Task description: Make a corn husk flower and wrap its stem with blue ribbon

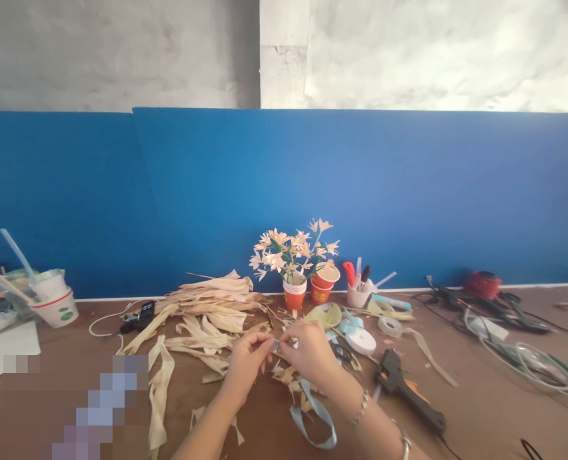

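Near the middle of the table, my left hand (250, 359) and my right hand (307, 348) meet at the fingertips. Both pinch a small bluish piece (276, 345) between them; its shape is too small to tell. Below my right hand a light blue ribbon (319, 418) curls down over the table. Dry husk scraps (291, 378) lie under my hands. To the left is a pile of long dry husk strips (216, 303). Behind my hands, pale flowers on green stems (288, 252) stand in stacked paper cups (294, 296).
A black glue gun (408, 390) lies right of my right forearm. Near it are a white ribbon roll (360, 340), a tape roll (390, 326) and a cup of pens (359, 294). Cables (528, 364) spread at the far right. Another cup (56, 308) stands at the left.
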The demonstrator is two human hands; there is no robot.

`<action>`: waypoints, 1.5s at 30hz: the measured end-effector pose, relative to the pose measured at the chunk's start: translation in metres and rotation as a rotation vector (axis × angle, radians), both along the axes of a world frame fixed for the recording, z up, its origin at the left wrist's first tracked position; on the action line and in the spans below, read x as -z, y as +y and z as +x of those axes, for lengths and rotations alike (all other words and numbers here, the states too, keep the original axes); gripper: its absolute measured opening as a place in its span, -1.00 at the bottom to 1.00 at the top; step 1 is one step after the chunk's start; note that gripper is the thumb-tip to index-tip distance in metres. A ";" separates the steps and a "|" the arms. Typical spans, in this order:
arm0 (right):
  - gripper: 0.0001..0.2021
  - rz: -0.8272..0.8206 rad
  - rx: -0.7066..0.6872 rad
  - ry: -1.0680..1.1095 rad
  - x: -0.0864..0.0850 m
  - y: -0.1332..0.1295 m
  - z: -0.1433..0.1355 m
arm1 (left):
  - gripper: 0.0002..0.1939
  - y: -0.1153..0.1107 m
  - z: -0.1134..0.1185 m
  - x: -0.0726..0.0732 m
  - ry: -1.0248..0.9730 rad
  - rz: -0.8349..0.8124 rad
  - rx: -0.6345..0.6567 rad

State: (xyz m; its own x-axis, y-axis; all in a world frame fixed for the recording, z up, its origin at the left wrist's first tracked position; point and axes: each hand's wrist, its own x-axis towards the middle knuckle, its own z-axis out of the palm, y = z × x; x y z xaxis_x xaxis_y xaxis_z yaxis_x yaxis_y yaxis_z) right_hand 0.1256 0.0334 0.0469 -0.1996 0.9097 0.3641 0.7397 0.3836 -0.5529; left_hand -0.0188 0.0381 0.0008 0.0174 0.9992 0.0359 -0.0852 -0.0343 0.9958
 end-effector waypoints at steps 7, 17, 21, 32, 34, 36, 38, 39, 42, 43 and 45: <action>-0.92 -0.710 -0.193 0.608 0.002 0.007 0.011 | -0.75 -0.004 -0.001 -0.006 0.009 -0.004 0.049; -0.92 -0.286 -0.036 0.160 0.007 0.003 0.002 | -0.73 -0.005 0.001 0.001 0.027 0.029 0.060; -0.88 0.019 0.057 -0.125 0.003 -0.004 -0.006 | -0.69 -0.002 0.001 0.005 0.024 0.007 0.036; -0.90 0.048 0.037 -0.057 -0.003 -0.002 -0.003 | -0.71 -0.001 0.001 0.000 -0.115 -0.002 0.104; -0.90 -0.119 0.016 0.101 -0.002 0.001 -0.001 | -0.74 -0.002 0.001 -0.001 -0.133 0.024 0.101; -0.92 -0.366 -0.042 0.307 0.000 0.004 0.004 | -0.76 -0.003 0.000 -0.003 -0.126 0.035 0.093; -0.93 -0.599 -0.140 0.515 0.003 0.008 0.009 | -0.77 -0.005 0.000 -0.005 -0.117 0.028 0.098; -0.92 -0.688 -0.200 0.600 0.004 0.010 0.011 | -0.78 -0.005 -0.001 -0.006 -0.117 0.024 0.109; -0.90 -0.801 -0.288 0.694 0.007 0.012 0.013 | -0.80 -0.007 -0.001 -0.007 -0.120 0.025 0.147; -0.90 -0.777 -0.268 0.661 0.008 0.012 0.012 | -0.80 -0.007 -0.001 -0.007 -0.115 0.032 0.144; -0.93 -0.629 -0.185 0.533 0.009 0.010 0.007 | -0.80 -0.006 -0.001 -0.004 -0.097 0.048 0.114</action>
State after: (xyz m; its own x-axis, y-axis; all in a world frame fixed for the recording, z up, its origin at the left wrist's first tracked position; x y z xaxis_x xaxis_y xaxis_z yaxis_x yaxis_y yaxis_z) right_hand 0.1325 0.0432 0.0378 -0.3102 0.9441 -0.1116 0.2752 -0.0232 -0.9611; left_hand -0.0196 0.0319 0.0052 0.1251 0.9880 0.0911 -0.1875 -0.0666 0.9800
